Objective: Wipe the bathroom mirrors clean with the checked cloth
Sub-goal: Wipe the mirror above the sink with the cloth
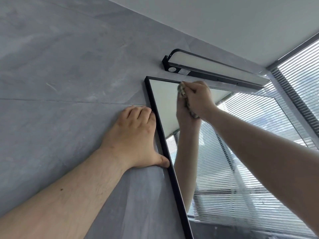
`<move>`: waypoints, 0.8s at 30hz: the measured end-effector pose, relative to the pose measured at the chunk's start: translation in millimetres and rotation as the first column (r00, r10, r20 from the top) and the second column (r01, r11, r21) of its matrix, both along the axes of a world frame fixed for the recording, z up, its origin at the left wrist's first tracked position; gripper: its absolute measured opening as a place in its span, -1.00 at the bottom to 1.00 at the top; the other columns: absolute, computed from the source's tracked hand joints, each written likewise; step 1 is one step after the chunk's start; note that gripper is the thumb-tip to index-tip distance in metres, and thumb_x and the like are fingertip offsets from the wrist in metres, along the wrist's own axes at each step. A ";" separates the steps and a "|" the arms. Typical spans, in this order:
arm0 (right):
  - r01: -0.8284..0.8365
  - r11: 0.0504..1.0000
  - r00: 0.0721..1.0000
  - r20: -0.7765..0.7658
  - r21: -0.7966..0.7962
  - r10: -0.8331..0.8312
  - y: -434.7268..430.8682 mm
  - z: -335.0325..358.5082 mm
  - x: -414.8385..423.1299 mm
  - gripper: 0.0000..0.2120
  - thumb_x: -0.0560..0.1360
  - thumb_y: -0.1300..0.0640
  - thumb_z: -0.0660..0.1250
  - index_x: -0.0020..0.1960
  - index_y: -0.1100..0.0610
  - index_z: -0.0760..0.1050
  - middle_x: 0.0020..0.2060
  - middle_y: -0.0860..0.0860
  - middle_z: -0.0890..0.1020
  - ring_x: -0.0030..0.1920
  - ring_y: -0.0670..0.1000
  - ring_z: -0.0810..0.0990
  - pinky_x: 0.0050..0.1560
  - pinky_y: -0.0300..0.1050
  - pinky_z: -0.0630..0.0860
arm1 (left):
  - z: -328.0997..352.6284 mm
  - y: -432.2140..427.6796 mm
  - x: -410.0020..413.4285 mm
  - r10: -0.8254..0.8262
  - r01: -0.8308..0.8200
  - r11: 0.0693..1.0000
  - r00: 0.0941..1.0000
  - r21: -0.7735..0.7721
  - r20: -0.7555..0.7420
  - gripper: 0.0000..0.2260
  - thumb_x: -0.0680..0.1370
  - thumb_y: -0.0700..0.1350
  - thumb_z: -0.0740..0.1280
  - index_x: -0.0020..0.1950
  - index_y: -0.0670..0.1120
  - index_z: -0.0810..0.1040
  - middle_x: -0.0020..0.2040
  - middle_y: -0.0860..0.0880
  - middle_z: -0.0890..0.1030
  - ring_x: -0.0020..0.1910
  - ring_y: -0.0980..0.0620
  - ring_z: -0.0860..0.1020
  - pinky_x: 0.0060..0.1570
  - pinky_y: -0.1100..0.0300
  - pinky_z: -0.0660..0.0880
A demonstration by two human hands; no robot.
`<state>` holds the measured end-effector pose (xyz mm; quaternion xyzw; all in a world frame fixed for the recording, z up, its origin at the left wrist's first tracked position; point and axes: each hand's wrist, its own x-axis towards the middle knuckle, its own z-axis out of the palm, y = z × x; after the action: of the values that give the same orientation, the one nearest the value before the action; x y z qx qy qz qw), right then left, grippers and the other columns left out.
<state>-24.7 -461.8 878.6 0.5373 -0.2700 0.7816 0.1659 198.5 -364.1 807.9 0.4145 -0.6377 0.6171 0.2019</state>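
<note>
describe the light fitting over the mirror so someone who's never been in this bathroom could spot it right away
Find the black-framed mirror on the grey wall. Just above its top edge, right of the right hand wiping with the checked cloth, hangs the light bar: long, black-cased, with a pale diffuser.

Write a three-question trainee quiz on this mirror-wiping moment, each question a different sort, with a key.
1. True or false: the left hand grips the checked cloth.
2. Where on the mirror is the right hand working? A) bottom edge B) top edge, near the left corner C) middle
3. Fill in: the black fixture mounted just above the mirror is a ____.

Key
1. False: it rests on the grey wall against the mirror's black frame.
2. B
3. wall light
</note>
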 end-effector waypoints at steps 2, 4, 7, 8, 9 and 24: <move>-0.015 0.999 0.997 -0.081 -0.047 0.011 10.3 2.9 26.7 -0.76 0.60 0.10 0.31 0.22 0.03 0.64 0.03 -0.10 0.51 0.09 -0.11 0.45 0.04 -0.50 0.29 | -0.5 1.5 -0.1 -0.006 0.006 1.000 1.000 0.007 -0.003 0.23 0.11 0.65 0.01 0.57 -0.13 0.14 0.54 -0.06 0.16 0.51 -0.08 0.10 0.52 0.04 -0.09; 0.004 0.995 0.990 -0.139 -0.103 -0.019 19.1 5.5 47.1 -0.76 0.59 0.15 0.31 0.20 0.03 0.65 0.02 -0.12 0.52 0.07 -0.14 0.45 -0.02 -0.59 0.25 | -1.4 2.8 -0.4 -0.010 0.010 1.000 1.000 0.018 -0.013 0.23 0.11 0.65 0.02 0.57 -0.13 0.15 0.54 -0.06 0.17 0.52 -0.07 0.09 0.52 0.05 -0.10; 0.025 0.989 0.985 -0.166 -0.145 -0.049 24.3 10.5 58.3 -0.76 0.57 0.21 0.31 0.17 0.05 0.67 -0.01 -0.12 0.54 0.08 -0.07 0.51 0.02 -0.54 0.29 | -1.3 3.1 -0.7 0.001 -0.001 1.000 1.000 0.027 -0.020 0.23 0.10 0.64 0.02 0.56 -0.14 0.16 0.53 -0.06 0.19 0.52 -0.07 0.11 0.53 0.04 -0.09; 0.013 0.989 0.987 -0.158 -0.148 -0.036 23.4 10.8 58.3 -0.76 0.57 0.22 0.31 0.16 0.05 0.68 -0.02 -0.12 0.55 0.10 -0.03 0.53 0.08 -0.43 0.37 | -1.2 3.2 -0.8 0.007 -0.007 1.000 1.000 0.027 -0.020 0.23 0.10 0.64 0.02 0.55 -0.14 0.17 0.52 -0.06 0.21 0.52 -0.08 0.12 0.52 0.04 -0.07; -0.011 0.989 0.989 -0.146 -0.150 -0.011 21.7 10.3 57.8 -0.76 0.56 0.21 0.32 0.14 0.04 0.69 -0.03 -0.12 0.56 0.11 0.01 0.55 0.15 -0.28 0.45 | -0.7 2.9 -0.8 0.013 -0.013 1.000 1.000 0.020 -0.017 0.22 0.10 0.65 0.02 0.54 -0.13 0.20 0.50 -0.06 0.23 0.50 -0.08 0.15 0.52 0.04 -0.04; 0.061 0.972 0.934 -0.331 -0.226 -0.135 36.7 -210.3 51.7 -0.71 0.55 0.10 0.23 0.17 0.04 0.65 0.04 -0.01 0.59 -0.01 -0.01 0.56 0.08 -0.30 0.44 | -2.7 4.1 -0.4 0.036 -0.036 0.999 0.999 0.017 -0.019 0.18 0.11 0.65 0.05 0.52 -0.12 0.26 0.51 -0.08 0.28 0.50 -0.10 0.19 0.51 0.01 0.03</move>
<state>27.1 -425.1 668.4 0.6307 -0.1786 0.6906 0.3056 198.2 -360.0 805.2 0.4335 -0.6334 0.6111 0.1936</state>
